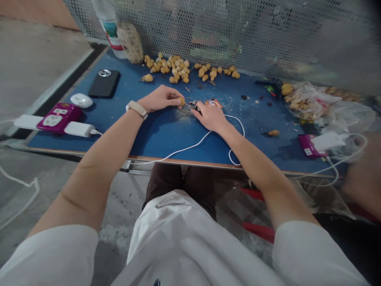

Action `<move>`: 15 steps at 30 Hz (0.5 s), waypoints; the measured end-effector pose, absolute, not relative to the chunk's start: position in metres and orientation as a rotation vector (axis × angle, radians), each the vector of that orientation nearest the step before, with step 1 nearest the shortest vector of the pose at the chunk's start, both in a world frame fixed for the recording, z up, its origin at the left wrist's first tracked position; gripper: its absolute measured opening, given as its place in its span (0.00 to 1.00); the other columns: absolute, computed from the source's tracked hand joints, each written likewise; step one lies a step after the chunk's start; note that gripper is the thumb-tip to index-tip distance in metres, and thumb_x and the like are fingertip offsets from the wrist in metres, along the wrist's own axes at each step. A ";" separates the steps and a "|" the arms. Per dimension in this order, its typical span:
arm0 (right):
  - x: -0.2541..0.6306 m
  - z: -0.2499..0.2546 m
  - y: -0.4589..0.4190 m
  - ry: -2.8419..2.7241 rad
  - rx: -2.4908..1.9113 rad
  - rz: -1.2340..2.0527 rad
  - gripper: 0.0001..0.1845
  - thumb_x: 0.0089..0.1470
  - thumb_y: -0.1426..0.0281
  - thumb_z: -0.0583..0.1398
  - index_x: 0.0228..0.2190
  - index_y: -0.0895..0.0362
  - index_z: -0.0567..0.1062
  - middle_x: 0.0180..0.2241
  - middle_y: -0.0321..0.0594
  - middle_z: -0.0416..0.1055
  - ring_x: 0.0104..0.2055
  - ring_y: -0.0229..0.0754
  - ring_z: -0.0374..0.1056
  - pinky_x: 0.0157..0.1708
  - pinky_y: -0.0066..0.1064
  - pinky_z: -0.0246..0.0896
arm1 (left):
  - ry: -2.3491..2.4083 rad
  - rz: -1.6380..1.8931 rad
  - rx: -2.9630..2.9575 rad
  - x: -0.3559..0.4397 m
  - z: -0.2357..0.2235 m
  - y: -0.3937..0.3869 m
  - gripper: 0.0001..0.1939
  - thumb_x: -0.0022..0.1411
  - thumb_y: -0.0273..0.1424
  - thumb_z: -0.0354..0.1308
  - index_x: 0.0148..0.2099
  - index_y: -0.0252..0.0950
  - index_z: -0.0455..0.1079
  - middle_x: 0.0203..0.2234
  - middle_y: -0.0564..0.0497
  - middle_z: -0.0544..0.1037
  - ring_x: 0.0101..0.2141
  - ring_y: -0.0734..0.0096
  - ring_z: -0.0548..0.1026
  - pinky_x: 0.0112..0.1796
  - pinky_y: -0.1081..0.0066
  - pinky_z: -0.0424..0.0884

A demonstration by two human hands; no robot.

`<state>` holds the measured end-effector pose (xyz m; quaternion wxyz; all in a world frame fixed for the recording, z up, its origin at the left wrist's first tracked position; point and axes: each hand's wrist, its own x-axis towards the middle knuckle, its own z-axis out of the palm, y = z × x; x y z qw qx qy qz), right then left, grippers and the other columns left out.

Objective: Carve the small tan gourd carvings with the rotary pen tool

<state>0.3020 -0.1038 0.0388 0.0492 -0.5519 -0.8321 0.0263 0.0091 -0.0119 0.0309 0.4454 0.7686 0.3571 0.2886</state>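
Observation:
Between the fingertips of my left hand (165, 98) is a small tan gourd (181, 101), held just above the blue tabletop (160, 139). My right hand (210, 115) is closed on a small dark-handled tool (197, 109). A thin tip points from it toward the gourd, but the tool's exact kind is too small to make out. Pale dust and scrapings (184, 113) lie on the table under both hands. Orange bits (214, 103) sit just beyond my right hand, and a white cable (193, 146) runs under that wrist.
Several small gourds (178, 65) are heaped along the perforated metal screen (208, 35). At left are a bottle (111, 31), a jar (130, 43), a black phone (104, 84) and a purple power socket (61, 118). Plastic bags (321, 99) and another purple socket (309, 146) lie right, beside another person's blurred arm.

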 end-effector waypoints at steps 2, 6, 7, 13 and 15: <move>0.301 0.040 -0.104 -2.535 -1.694 0.079 0.33 0.92 0.52 0.48 0.76 0.56 0.78 0.55 0.60 0.90 0.56 0.68 0.83 0.55 0.48 0.70 | 0.876 0.715 1.903 0.008 0.029 -0.010 0.23 0.71 0.47 0.88 0.58 0.37 0.94 0.45 0.40 0.95 0.56 0.45 0.94 0.71 0.46 0.85; 0.301 0.041 -0.105 -2.545 -1.693 0.068 0.33 0.91 0.52 0.47 0.75 0.57 0.78 0.55 0.61 0.90 0.56 0.69 0.83 0.56 0.50 0.70 | 0.856 0.714 1.897 0.008 0.025 -0.006 0.25 0.70 0.49 0.88 0.58 0.37 0.94 0.45 0.40 0.96 0.54 0.46 0.94 0.69 0.47 0.87; 0.300 0.041 -0.106 -2.549 -1.691 0.064 0.33 0.91 0.52 0.47 0.75 0.57 0.78 0.56 0.61 0.90 0.56 0.70 0.83 0.56 0.50 0.71 | 0.855 0.713 1.895 0.008 0.025 -0.006 0.25 0.70 0.49 0.88 0.58 0.38 0.94 0.45 0.40 0.96 0.54 0.46 0.95 0.68 0.47 0.87; 0.300 0.042 -0.107 -2.563 -1.686 0.055 0.33 0.91 0.52 0.47 0.75 0.57 0.78 0.56 0.60 0.90 0.56 0.68 0.83 0.57 0.49 0.70 | 0.865 0.715 1.887 0.010 0.028 -0.009 0.23 0.70 0.47 0.88 0.57 0.38 0.94 0.45 0.40 0.95 0.56 0.45 0.95 0.69 0.47 0.87; 0.301 0.043 -0.108 -2.568 -1.682 0.056 0.34 0.91 0.51 0.48 0.76 0.57 0.78 0.56 0.60 0.90 0.57 0.68 0.83 0.57 0.49 0.70 | 0.863 0.722 1.888 0.010 0.029 -0.010 0.22 0.70 0.46 0.88 0.57 0.38 0.94 0.45 0.40 0.95 0.56 0.45 0.95 0.69 0.47 0.87</move>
